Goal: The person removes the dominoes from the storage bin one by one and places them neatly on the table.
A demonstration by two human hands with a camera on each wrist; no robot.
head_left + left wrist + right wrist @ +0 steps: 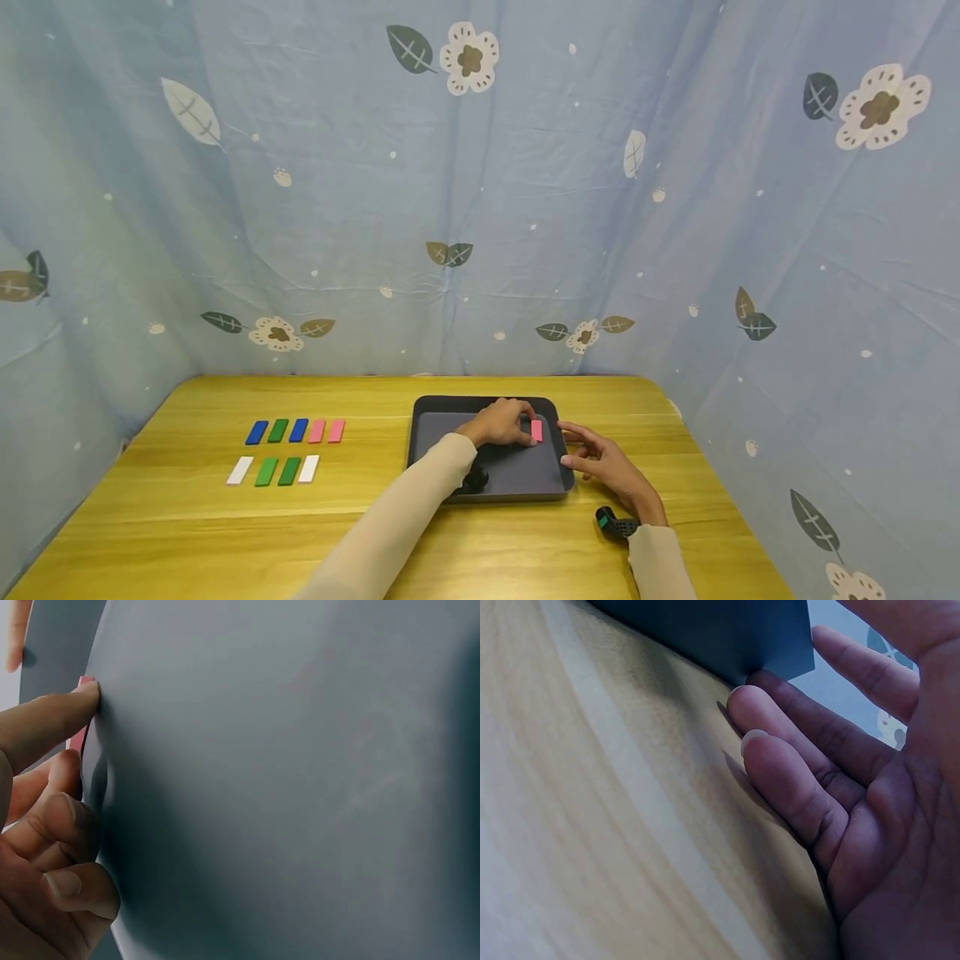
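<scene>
Inside the dark grey tray (487, 492), toward its right side, lies a small pink rectangular block (536, 430). My left hand (501, 423) reaches into the tray and pinches this block between thumb and finger. In the left wrist view the pink block (77, 741) is partly hidden by the fingers, and the other fingers are curled. My right hand (606, 467) is at the tray's right wall, its fingers loosely bent and holding nothing. Fingertips of the right hand (832, 772) are at the tray's outer side (720, 634) in the right wrist view.
Left of the tray, two rows of small blocks lie on the wooden table (187, 533). Farther back are blue (257, 432), green (278, 430) and pink (337, 431) ones; nearer are white (240, 471) and green (266, 472) ones. A patterned blue curtain (360, 208) hangs behind.
</scene>
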